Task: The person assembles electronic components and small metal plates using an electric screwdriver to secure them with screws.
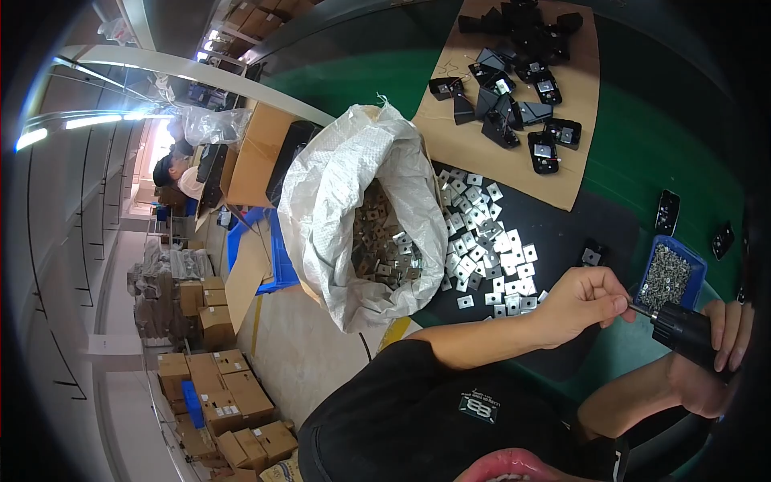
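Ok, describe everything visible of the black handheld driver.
The black cylindrical driver looks plastic, with a slim metal bit pointing left and slightly up. The bare right hand grips its body; the bare left hand pinches at the bit's tip. In the picture it sits just below the blue plastic tray; its rear is hidden.

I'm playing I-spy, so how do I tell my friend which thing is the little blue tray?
Find the big green table, then the black mat on it. Just right of the mat, next to the black power tool, is the little blue tray. It's the only blue container on the table, heaped with small silvery pieces, unlike the loose flat squares on the mat.
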`<state>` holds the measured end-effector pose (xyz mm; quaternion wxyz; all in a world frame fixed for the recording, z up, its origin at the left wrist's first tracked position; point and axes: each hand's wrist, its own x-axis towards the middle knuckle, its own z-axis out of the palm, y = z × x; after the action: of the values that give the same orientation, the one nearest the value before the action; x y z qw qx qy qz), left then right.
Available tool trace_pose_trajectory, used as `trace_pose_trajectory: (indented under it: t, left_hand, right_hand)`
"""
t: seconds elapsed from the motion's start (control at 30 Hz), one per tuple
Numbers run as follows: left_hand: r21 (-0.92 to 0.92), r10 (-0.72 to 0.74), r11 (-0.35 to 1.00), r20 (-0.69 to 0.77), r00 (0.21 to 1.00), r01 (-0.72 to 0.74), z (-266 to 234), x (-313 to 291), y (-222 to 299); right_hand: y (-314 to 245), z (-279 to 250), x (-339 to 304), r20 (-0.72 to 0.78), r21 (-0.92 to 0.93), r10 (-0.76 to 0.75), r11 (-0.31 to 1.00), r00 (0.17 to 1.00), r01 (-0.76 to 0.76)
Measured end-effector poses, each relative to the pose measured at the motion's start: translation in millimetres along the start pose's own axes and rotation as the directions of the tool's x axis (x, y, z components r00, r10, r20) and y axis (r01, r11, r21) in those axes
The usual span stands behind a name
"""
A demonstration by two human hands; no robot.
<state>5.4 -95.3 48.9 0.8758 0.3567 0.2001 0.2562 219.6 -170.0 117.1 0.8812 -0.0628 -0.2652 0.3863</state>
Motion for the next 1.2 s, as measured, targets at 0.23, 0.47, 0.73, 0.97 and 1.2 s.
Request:
trace_pose_trajectory:
  t: [0.23,0.47,0.73,0.97,1.2]
  left_hand:
    - [0.142,0.171,0.976,-0.025,0.985,-0.166,-4.9,-5.4,-15.3]
    - [0.087,0.444,0.894,-0.038,0.895,-0.44,-10.1,4.2,-1.0]
    - [0.122,0.513,0.845,0.09,0.854,-0.521,-10.3,6.9,-7.7]
    - [0.269,0.546,0.795,0.074,0.835,-0.544,-10.2,6.1,-1.0]
    - [0.717,0.675,0.244,0.358,0.645,-0.653,-16.2,13.6,18.7]
  right_hand:
    - [3.3,12.4,-5.2,-0.051,-0.029,-0.009,1.0,0.999,0.008]
    - [25.8,31.7,2.1,0.048,-0.001,-0.024,1.0,0.999,0.024]
    - [20.3,27.9,-5.0,0.03,-0.032,0.025,0.999,0.999,-0.024]
    - [21.5,25.9,-1.4,0.054,-0.027,0.058,0.998,0.997,-0.057]
    - [24.9,23.1,2.5,0.073,-0.039,0.085,0.996,0.994,-0.082]
